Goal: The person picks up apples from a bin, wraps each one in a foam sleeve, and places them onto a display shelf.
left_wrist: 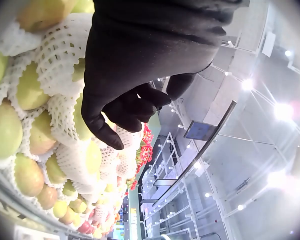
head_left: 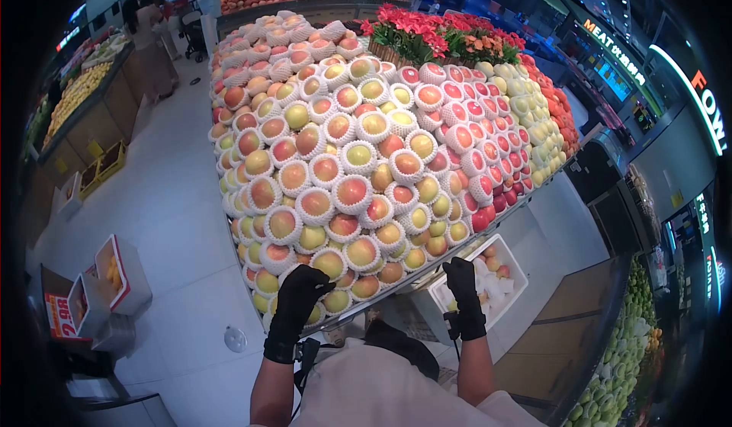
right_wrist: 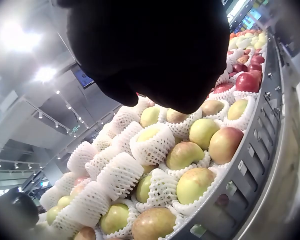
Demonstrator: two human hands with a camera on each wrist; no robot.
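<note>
My left hand [head_left: 300,293], in a black glove, is over the near left edge of a big heap of apples [head_left: 352,192]. Many of the apples wear white foam net sleeves. In the left wrist view the left fingers [left_wrist: 125,112] bend loosely with nothing between them, close beside a netted apple [left_wrist: 27,90]. My right hand [head_left: 462,280], gloved in black too, hovers by the display's front rail [head_left: 393,288], its fingers loosely curled. The right wrist view has that hand as a dark shape above yellow-red apples [right_wrist: 195,185]; no held thing shows.
Below the right hand stands a white crate [head_left: 507,305] with some fruit and pale packing. Red flowers [head_left: 412,30] top the heap's far side. Red apples [head_left: 476,149] lie to the right. A stand of green produce [head_left: 610,381] is at lower right, boxes [head_left: 114,274] at left.
</note>
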